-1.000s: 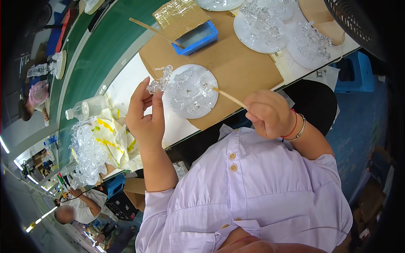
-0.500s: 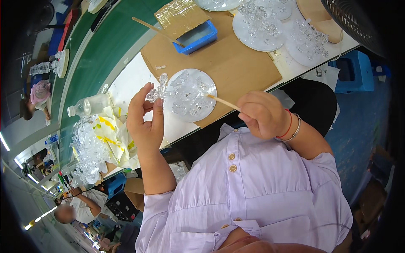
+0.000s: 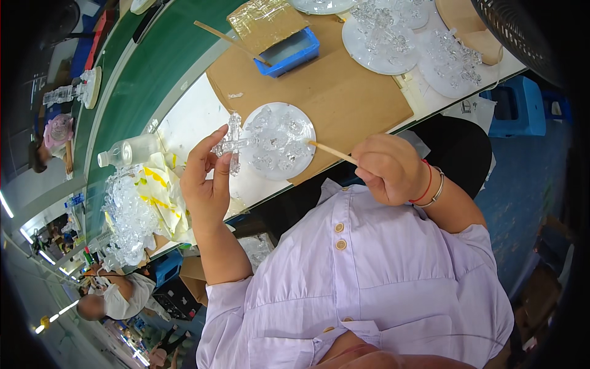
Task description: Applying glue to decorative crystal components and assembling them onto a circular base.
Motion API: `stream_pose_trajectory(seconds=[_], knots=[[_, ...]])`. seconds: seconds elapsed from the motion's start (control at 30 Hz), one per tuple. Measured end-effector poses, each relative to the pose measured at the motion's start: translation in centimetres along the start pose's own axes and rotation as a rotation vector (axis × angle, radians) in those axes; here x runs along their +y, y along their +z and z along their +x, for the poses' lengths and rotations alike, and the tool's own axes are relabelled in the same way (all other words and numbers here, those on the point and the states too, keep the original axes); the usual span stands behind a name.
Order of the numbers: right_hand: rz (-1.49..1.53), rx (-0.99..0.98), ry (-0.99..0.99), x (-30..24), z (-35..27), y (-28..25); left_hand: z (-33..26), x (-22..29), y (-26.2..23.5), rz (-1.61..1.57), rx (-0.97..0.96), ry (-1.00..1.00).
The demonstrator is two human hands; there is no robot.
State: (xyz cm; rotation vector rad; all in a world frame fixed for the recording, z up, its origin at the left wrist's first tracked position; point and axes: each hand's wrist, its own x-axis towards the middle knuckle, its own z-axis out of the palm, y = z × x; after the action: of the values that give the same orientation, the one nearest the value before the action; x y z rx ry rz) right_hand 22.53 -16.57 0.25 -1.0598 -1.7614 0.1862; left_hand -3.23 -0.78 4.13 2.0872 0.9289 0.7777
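My left hand point(image 3: 206, 175) pinches a clear plastic branched piece point(image 3: 234, 145) between thumb and fingertips, at the left rim of a round white disc point(image 3: 258, 167). Several clear flower-like plastic pieces point(image 3: 278, 144) lie on or over that disc; whether the held piece joins them I cannot tell. My right hand point(image 3: 387, 167) is closed around a thin wooden stick point(image 3: 334, 152). The stick points left, its darker tip by the disc's right edge.
Behind the disc, on brown cardboard point(image 3: 362, 107), stands a blue tub point(image 3: 289, 58) with a taped flap and another stick point(image 3: 230, 43). More discs with clear parts point(image 3: 381, 46) sit back right. At left are a clear bottle point(image 3: 132, 150), yellow-white wrapping point(image 3: 163, 190) and heaped clear parts point(image 3: 126, 215).
The clear piece in my left hand has turned, its crossbar now nearly upright. My right hand has drawn the stick slightly right, from over the disc to its edge.
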Motion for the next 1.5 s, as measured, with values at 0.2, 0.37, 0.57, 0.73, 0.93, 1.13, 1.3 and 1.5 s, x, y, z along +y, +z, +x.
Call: stream_pose_trajectory(seconds=[0.2, 0.37, 0.57, 0.73, 0.93, 1.13, 1.3, 1.5], knots=[[-0.043, 0.106, 0.032, 1.7, 0.7, 0.4, 0.4, 0.6, 1.1, -0.044, 0.059, -0.034], [0.000, 0.131, 0.044, 3.4, 1.4, 0.3, 0.6, 1.1, 1.9, 0.017, 0.107, -0.052], [0.061, 0.133, 0.051, 3.6, 1.4, -0.4, 0.4, 1.4, 2.2, 0.039, 0.168, -0.055], [0.068, 0.164, 0.038, 3.8, 2.0, 0.1, 0.4, 1.2, 2.1, 0.024, 0.169, -0.059], [-0.020, 0.170, 0.057, 4.0, 1.9, -0.6, 0.3, 1.8, 2.5, 0.022, 0.169, -0.072], [-0.021, 0.170, 0.033, 3.3, 1.2, -0.8, -0.2, 2.0, 2.6, 0.094, 0.192, -0.062], [0.002, 0.154, 0.025, 1.9, 0.1, -0.5, -0.3, 2.3, 2.8, 0.094, 0.198, -0.081], [0.075, 0.063, 0.014, 0.5, 0.3, -0.6, -0.7, 2.6, 3.0, 0.090, 0.208, -0.117]])
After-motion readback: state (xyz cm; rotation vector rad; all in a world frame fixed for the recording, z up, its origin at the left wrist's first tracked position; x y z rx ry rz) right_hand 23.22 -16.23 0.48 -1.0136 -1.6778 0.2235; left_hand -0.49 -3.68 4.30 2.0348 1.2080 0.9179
